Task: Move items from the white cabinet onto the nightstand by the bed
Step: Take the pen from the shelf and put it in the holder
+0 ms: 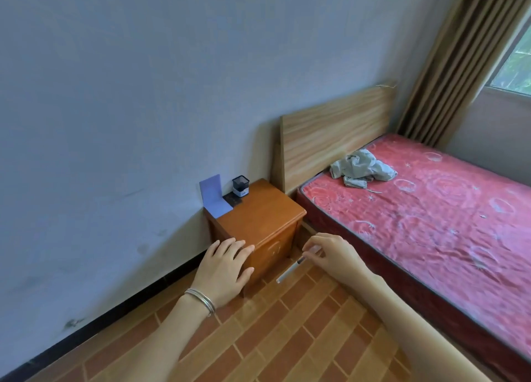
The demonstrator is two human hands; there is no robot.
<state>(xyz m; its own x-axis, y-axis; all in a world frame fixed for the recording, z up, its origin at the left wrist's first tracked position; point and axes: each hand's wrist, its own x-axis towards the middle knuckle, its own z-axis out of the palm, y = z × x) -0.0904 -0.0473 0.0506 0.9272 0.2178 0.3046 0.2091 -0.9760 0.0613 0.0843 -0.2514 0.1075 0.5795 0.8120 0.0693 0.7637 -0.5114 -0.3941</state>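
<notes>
The right hand (330,252) pinches a pen (288,272) near its dark end, holding it over the floor just right of the nightstand (264,217). The left hand (227,269), fingers straight and released, hangs at the nightstand's near corner; I cannot tell if it touches. The pen looks light, stiff and slick, so a mid-barrel pinch would steady it. A mesh pen holder (240,185) stands at the far edge.
</notes>
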